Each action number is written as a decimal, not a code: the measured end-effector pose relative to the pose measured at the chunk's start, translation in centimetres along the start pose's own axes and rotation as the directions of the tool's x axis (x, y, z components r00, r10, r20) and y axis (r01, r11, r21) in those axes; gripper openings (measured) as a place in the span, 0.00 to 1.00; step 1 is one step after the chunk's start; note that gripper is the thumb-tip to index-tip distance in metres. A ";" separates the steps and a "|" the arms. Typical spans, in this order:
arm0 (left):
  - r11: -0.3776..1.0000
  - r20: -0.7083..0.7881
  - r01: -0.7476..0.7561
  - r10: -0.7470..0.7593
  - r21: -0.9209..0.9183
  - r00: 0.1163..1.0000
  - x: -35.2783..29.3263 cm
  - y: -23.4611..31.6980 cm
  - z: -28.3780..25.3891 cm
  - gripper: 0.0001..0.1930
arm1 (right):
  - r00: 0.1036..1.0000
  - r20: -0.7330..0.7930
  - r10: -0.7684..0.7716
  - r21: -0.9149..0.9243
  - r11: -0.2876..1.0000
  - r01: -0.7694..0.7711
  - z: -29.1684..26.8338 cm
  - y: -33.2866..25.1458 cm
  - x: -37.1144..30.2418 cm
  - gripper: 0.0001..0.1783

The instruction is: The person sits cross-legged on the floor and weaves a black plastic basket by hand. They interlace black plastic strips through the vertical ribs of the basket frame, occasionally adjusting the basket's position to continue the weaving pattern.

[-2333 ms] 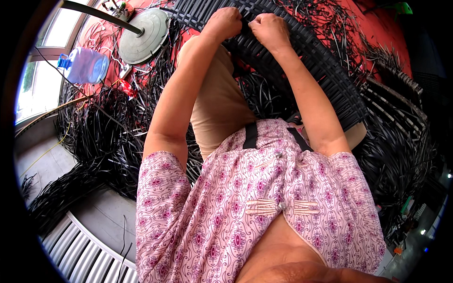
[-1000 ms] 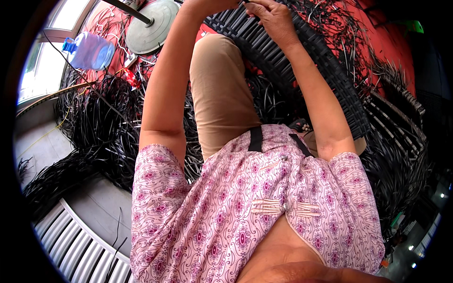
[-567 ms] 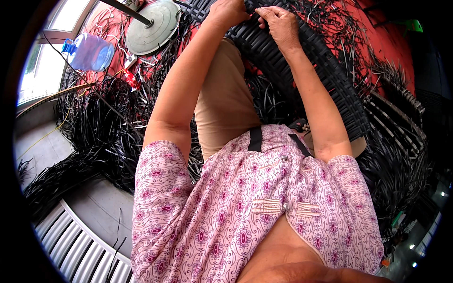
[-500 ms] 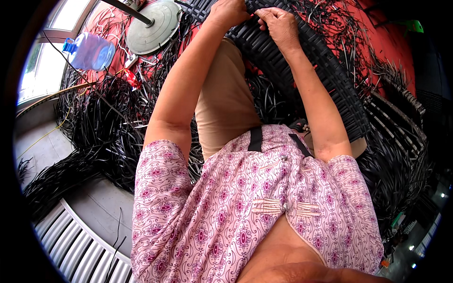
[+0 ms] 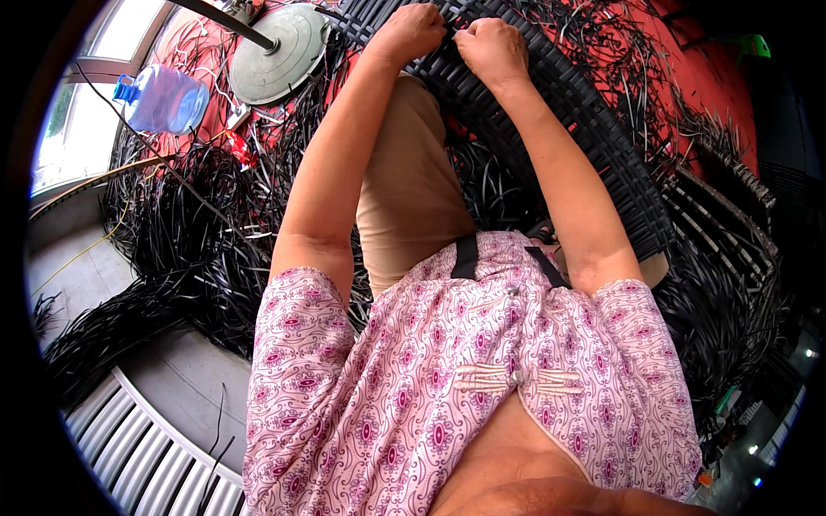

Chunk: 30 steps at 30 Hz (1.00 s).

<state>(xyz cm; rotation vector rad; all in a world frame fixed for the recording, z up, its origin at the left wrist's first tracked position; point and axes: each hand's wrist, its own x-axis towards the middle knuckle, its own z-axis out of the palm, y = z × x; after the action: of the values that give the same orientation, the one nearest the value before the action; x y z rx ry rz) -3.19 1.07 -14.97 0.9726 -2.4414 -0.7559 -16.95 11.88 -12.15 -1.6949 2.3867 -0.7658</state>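
A curved panel of woven black flat strips [image 5: 594, 146] lies across my lap and runs up to the top edge of the view. Over its far part, my left hand [image 5: 411, 34] is closed in a fist, knuckles up. Just to its right is my right hand [image 5: 494, 50], also closed, thumb side toward the left one. A small gap parts the two hands, with dark weave behind it. Both seem to grip a thin black strip at the panel, though the fingers hide most of it.
Loose black strips [image 5: 194, 232] lie heaped on the left, with more on the red floor covering [image 5: 705, 86]. A round grey base with a pole [image 5: 288, 64] and a blue water jug [image 5: 172, 101] stand far left. A white slatted seat [image 5: 146, 447] is at the lower left.
My right hand has shifted slightly left and its fingers have curled from a pinch into a fist. My left hand has turned, knuckles up, and closed more tightly.
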 end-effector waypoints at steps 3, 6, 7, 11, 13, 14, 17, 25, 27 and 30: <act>0.998 -0.036 -0.066 0.067 0.015 0.997 0.0 -0.6 0.2 0.15 | 0.999 0.011 -0.047 -0.027 0.999 0.047 0.3 0.1 0.0 0.16; 0.986 0.048 -0.013 0.021 -0.166 0.999 -0.2 -0.3 -0.1 0.15 | 0.994 0.009 -0.113 -0.028 0.993 0.113 0.6 0.5 0.1 0.15; 0.967 0.100 0.031 -0.006 -0.253 0.995 -0.3 0.0 -0.3 0.14 | 0.991 0.007 -0.133 -0.025 0.991 0.133 0.7 0.6 0.2 0.15; 0.895 0.192 0.147 -0.070 -0.421 0.979 -0.2 -1.6 0.0 0.12 | 0.994 0.022 -0.104 -0.086 0.991 0.106 0.5 -0.3 0.0 0.13; 0.867 0.231 0.219 -0.124 -0.448 0.965 -0.1 -1.9 0.0 0.12 | 0.994 0.019 -0.105 -0.123 0.987 0.106 0.5 -0.9 -0.2 0.13; 0.862 0.229 0.237 -0.145 -0.448 0.962 0.0 -2.1 0.0 0.12 | 0.993 0.006 -0.117 -0.154 0.981 0.117 0.5 -1.2 -0.4 0.14; 0.830 0.175 0.282 -0.224 -0.482 0.959 0.0 -2.7 0.2 0.13 | 0.986 -0.020 -0.165 -0.203 0.967 0.157 0.7 -1.6 -0.5 0.16; 0.811 -0.203 0.287 -0.438 -0.510 0.876 -1.2 -2.1 -1.5 0.12 | 0.885 -0.251 -0.391 -0.144 0.920 0.366 -0.5 -2.6 -3.0 0.14; 0.791 -0.262 0.303 -0.493 -0.531 0.829 -2.1 0.1 -2.4 0.10 | 0.841 -0.320 -0.437 -0.109 0.898 0.425 -0.9 -3.3 -2.6 0.13; 0.908 -0.457 0.179 -0.352 -0.378 0.817 -2.8 0.8 -2.9 0.11 | 0.777 -0.415 -0.474 -0.001 0.854 0.520 -0.7 -3.9 -0.7 0.12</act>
<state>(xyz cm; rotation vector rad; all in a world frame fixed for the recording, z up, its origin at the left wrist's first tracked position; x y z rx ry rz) -0.14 2.57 -12.74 1.2180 -1.6737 -0.8200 -13.63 11.84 -9.87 -2.3502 2.0439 -1.4270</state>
